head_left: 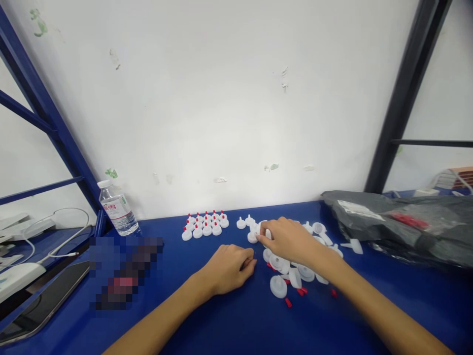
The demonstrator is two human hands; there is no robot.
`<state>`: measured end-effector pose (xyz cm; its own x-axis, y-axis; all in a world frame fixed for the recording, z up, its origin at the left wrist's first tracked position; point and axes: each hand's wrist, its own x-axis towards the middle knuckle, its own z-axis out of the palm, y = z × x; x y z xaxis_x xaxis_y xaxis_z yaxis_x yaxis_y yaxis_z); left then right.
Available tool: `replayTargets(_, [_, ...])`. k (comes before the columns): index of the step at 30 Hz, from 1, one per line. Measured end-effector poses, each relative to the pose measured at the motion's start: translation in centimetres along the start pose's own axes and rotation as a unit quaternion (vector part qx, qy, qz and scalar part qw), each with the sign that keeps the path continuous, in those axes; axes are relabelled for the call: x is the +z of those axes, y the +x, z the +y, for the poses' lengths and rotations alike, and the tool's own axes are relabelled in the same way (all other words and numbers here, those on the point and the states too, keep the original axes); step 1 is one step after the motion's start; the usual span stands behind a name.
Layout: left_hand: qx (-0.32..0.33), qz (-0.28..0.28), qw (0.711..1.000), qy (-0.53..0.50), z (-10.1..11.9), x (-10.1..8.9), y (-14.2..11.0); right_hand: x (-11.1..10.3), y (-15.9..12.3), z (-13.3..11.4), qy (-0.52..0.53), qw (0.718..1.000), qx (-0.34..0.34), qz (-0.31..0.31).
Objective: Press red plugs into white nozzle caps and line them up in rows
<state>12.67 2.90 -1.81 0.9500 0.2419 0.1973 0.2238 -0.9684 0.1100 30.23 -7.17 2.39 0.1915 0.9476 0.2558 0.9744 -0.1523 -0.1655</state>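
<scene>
My right hand [288, 239] reaches into a loose pile of white spout caps [278, 286] on the blue table. Its thumb and index finger close around one white spout cap [268, 235], mostly covered by the fingers. Just left of those fingertips stands another white cap [253, 237]. My left hand [229, 268] rests on the table left of the pile, fingers curled and thumb near the index finger; whatever they may hold is hidden. Several small red tips [288, 302] lie among and in front of the pile. Further left, white caps with red tips [207, 228] stand upright in rows.
A water bottle [117, 209] stands by the wall at left, with a phone [40, 301] and white cables [70, 241] nearer. A pixelated dark object [129, 276] lies between phone and left arm. At right sits a grey plastic bag [406, 222] with red pieces.
</scene>
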Motion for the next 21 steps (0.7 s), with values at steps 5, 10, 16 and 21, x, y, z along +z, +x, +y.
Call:
replayTargets(5, [-0.012,0.012,1.000,-0.015,0.4,-0.1,0.0,-1.1,-0.1,0.8,0.045,0.998,0.011,-0.037])
replayTargets(10, [-0.020,0.014,0.999,-0.039,0.8,-0.2,0.0,-0.9,0.0,1.1,0.057,0.997,0.009,-0.058])
replayTargets(16, [0.006,0.033,0.997,-0.066,0.9,0.0,-0.1,-1.2,0.0,0.7,0.059,0.998,0.005,-0.035])
replayTargets(21, [0.012,0.037,0.996,-0.081,1.2,0.4,0.0,-1.4,0.3,0.7,0.076,0.996,0.017,0.035])
